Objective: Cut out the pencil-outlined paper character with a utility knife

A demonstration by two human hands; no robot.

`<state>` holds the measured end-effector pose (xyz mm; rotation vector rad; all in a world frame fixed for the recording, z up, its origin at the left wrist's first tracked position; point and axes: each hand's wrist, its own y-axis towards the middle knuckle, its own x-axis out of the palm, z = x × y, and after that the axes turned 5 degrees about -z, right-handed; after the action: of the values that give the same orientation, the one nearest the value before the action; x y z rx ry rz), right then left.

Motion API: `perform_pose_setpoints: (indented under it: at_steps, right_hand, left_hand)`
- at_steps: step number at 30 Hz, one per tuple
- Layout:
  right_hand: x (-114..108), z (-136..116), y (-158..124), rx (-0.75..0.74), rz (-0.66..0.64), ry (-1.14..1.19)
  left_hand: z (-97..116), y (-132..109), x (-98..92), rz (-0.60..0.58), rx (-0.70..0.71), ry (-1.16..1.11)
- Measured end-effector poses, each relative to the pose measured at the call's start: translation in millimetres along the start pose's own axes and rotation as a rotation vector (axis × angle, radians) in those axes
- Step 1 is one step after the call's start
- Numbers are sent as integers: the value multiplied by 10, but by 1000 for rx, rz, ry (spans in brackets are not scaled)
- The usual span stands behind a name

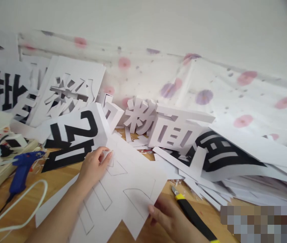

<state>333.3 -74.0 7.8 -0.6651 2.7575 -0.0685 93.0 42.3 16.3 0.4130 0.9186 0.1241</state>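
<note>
A white sheet of paper [120, 179] with pencilled outlines of character strokes lies tilted in front of me, above the wooden table. My left hand [94, 165] grips its upper left part, thumb and bent fingers closed at the paper. At the lower right edge, my right hand [167, 216] pinches the sheet with the thumb on top and the other fingers underneath, partly hidden. Just right of that hand lies a pair of pliers or cutters [192, 214] with black and yellow handles. Behind the sheet is a white paper printed with black strokes [74, 131].
A blue glue gun [23, 168] and its cable lie at left beside a power strip [1, 172]. White cut-out characters [176, 130] stand along the back. Paper strips [174, 160] and printed sheets [224, 152] pile up at right. Flowered sheeting [138, 74] covers the wall.
</note>
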Motion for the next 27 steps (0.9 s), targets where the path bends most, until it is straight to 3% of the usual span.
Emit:
perform_pose_setpoints:
  at_steps: [3, 6, 19, 27]
  right_hand:
    - [114, 1, 177, 64, -11, 219]
    - [154, 49, 242, 109, 29, 292]
    - [304, 314, 263, 80, 172, 320]
    - [355, 337, 263, 39, 262, 306]
  left_hand:
    - [-5, 8, -19, 20, -21, 10]
    - [-17, 17, -33, 25, -57, 1]
    - [-36, 19, 15, 22, -36, -60]
    - [-32, 16, 18, 33, -74, -44]
